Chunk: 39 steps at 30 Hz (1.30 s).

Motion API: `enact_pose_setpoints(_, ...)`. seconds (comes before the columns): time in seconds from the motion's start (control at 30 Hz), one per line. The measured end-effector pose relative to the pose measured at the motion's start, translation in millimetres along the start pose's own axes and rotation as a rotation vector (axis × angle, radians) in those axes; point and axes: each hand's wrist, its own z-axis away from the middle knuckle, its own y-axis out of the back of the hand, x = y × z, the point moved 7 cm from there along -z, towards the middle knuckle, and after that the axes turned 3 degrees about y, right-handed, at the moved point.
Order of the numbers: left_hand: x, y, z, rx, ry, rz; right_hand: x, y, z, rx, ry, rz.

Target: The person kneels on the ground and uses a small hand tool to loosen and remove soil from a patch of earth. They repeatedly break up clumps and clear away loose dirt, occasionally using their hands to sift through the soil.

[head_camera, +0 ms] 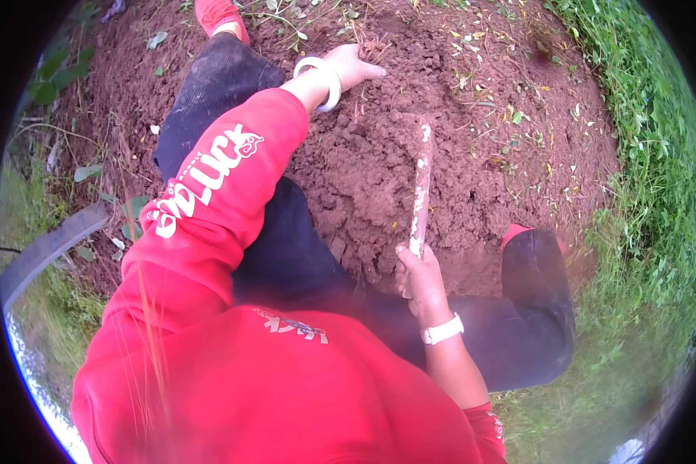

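My right hand grips a round wooden tool handle with pale, flaking patches. The handle points away from me, and its far end meets the loose reddish-brown soil. No tool head shows there. My left hand reaches out to the dug soil, its thumb stretched to the right beside a small tuft of thin reddish stems or roots. Most of its fingers are turned down out of sight, so I cannot tell whether they hold anything. A pale bangle circles the left wrist and a white watch the right.
My dark-trousered legs are spread on either side of the dug patch. Green grass borders the soil on the right. Fallen leaves and a cut plant stem lie beyond. A curved dark strip is at the left edge.
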Motion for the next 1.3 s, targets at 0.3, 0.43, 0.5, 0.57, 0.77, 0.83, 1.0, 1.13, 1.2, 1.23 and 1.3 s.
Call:
enact_pose_setpoints(0.3, -12, -12, -24, 0.065, 0.016, -0.154, -3, -2, -7, -0.043, -0.013, -0.088)
enact_pose_setpoints(0.43, -8, -30, -16, -0.074, 0.098, -0.260, -3, 0, -6, 0.028, 0.019, 0.018)
enact_pose_setpoints(0.5, -7, -31, -17, -0.068, 0.084, -0.249, -10, -2, -1, 0.033, 0.037, 0.004)
enact_pose_setpoints(0.57, -7, -29, -22, -0.076, 0.082, -0.212, -13, 3, 5, 0.084, 0.102, 0.094)
enact_pose_setpoints(0.77, -1, -44, -42, -0.020, 0.099, -0.291, -15, 27, 53, 0.211, 0.119, 0.167)
enact_pose_setpoints(0.83, -2, -56, -48, -0.026, 0.089, -0.286, -12, 28, 56, 0.217, 0.038, 0.179)
enact_pose_setpoints(1.0, -17, -94, -60, -0.140, 0.177, -0.535, 8, 22, 29, -0.013, -0.203, -0.620)
enact_pose_setpoints(1.13, -27, -109, -72, -0.126, 0.177, -0.581, 2, 20, 28, -0.014, -0.219, -0.645)
enact_pose_setpoints(1.2, -25, -116, -77, -0.148, 0.175, -0.622, -2, 20, 31, -0.008, -0.238, -0.638)
enact_pose_setpoints(1.23, -23, -119, -79, -0.158, 0.175, -0.642, -3, 21, 32, -0.020, -0.241, -0.652)
enact_pose_setpoints(1.3, -23, -126, -90, -0.219, 0.223, -0.645, -4, 23, 33, -0.042, -0.242, -0.686)
